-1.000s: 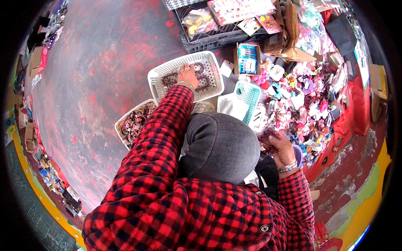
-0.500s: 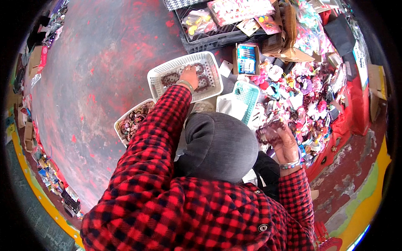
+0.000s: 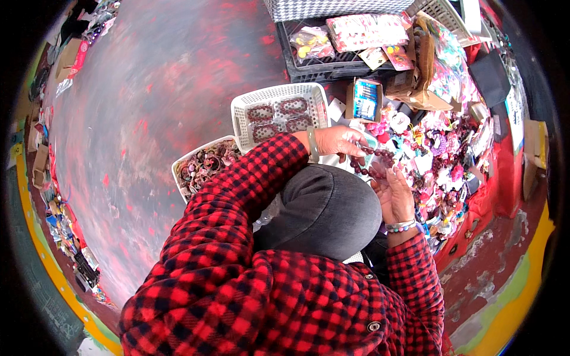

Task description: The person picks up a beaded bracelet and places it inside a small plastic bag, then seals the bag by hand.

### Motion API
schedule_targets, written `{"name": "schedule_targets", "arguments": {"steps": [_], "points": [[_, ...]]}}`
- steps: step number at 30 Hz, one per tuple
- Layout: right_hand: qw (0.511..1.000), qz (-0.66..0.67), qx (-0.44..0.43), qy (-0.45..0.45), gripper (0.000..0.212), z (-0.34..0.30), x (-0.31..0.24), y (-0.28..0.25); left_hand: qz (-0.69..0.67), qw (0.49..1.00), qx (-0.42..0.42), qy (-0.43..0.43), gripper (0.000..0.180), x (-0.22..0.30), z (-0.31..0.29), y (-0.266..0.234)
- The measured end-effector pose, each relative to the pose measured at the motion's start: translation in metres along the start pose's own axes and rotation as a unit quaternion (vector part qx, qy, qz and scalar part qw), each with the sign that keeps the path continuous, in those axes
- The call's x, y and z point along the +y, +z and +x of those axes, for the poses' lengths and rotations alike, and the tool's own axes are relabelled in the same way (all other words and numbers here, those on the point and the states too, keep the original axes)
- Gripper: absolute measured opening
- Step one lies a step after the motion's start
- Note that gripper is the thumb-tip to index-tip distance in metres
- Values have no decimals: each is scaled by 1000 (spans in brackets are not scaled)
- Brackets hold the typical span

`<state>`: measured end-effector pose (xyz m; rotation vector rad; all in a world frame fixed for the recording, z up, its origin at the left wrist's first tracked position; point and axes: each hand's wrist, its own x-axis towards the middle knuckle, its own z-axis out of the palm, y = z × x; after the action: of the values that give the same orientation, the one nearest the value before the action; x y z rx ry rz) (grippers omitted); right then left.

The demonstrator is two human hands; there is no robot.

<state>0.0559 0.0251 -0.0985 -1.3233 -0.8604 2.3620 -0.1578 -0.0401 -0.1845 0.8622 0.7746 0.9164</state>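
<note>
A loop of dark red beads [image 3: 385, 155] is stretched between my two hands above my right knee. My left hand [image 3: 337, 141] pinches its left side with bent fingers. From below, the fingers of my right hand [image 3: 395, 197] close on the lower right part of the loop. Left of my hands stands a white perforated basket [image 3: 238, 123]. Inside it lie several flat clear packs of dark red beads [image 3: 293, 106], set out in rows. My left forearm passes over the basket's near right corner.
Beside my left sleeve, a second basket [image 3: 176, 171] is heaped with brownish beaded pieces. A small box of blue packets [image 3: 367, 99] stands beyond my hands. Black crates [image 3: 323, 72] hold packaged goods farther off. Mixed flowers and trinkets [image 3: 436, 154] pile up on the right.
My left hand has left the white basket and moved right to take hold of the bead loop. My right hand has brought the beads up and inward. The whole view has shifted slightly.
</note>
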Motion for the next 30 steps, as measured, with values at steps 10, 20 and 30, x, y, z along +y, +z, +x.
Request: {"name": "schedule_targets", "arguments": {"steps": [10, 20, 30], "points": [[985, -168, 27, 43, 29, -79, -49, -12, -28, 867, 493, -63, 24, -101, -129, -112], [981, -151, 57, 103, 22, -62, -35, -28, -32, 820, 546, -171, 18, -136, -74, -167], [982, -145, 54, 108, 20, -57, -34, -33, 81, 782, 611, -90, 29, -186, -54, -195]]}}
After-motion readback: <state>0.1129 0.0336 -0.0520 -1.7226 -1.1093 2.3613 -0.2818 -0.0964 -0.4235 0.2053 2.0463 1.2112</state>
